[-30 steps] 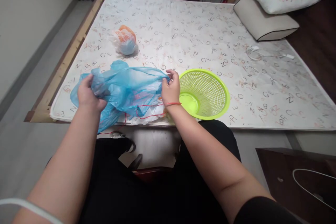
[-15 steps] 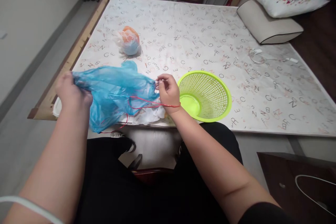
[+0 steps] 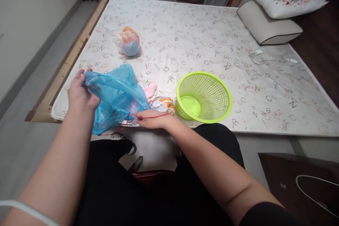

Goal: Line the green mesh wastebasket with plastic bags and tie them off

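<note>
Blue bag (image 3: 115, 90) sits at the near left of the mattress (image 3: 190, 39). Left hand (image 3: 83, 90) grips its left rim; right hand (image 3: 149, 118) is at its near right edge, can't tell if it's pinching film. Thin crinkled plastic: likely light, limp, slippery, easily torn. Best hold: gathered rim. Lime basket (image 3: 213, 93), right: round, mesh-walled, probably stiff.

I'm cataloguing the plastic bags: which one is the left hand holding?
The blue bag, gripped at its edge by the left hand; the orange-and-white bag lies untouched farther back on the mattress.
</note>
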Available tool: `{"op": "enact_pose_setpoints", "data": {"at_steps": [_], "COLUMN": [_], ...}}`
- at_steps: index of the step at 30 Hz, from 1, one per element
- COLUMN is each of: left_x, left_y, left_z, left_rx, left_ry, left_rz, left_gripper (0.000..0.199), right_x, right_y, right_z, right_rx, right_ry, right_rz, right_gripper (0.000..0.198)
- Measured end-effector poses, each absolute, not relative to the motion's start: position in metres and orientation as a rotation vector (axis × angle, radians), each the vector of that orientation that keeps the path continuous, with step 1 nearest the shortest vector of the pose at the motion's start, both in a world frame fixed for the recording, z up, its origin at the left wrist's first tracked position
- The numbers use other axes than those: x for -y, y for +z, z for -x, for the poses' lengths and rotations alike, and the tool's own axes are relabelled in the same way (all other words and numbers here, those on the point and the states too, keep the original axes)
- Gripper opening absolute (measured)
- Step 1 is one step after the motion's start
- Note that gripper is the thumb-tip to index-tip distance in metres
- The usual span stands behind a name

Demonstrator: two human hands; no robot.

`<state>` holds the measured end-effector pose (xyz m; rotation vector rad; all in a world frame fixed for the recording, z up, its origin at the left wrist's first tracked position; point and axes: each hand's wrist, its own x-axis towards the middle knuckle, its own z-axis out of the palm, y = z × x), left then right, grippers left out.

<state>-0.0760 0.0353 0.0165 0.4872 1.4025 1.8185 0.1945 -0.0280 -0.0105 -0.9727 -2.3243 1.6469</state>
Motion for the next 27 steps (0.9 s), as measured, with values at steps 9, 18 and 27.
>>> {"op": "enact_pose_setpoints", "data": {"at_steps": [9,18,27], "left_x": [-0.024,-0.012,0.010], "left_y": [0.013,0.013,0.029], "left_z": [0.058,0.068,0.026], "left_rx": [-1.772,-2.039,-1.263], "left_ry": [1.580,0.999,0.405], "left_rz": [-0.897,-1.337,-1.089], "left_gripper": [0.032,0.051,0.047], "right_x": [0.015,-0.009,0.005], "right_y": [-0.015,-0.008,-0.020], "right_z": [-0.193,-0.216,-0.206], "right_rx": [1.645,1.180,1.541], "right_ry": [1.549,1.227,1.391], "right_rz": [1.146,1.391,1.399], "right_gripper": [0.040,0.069,0.102]}}
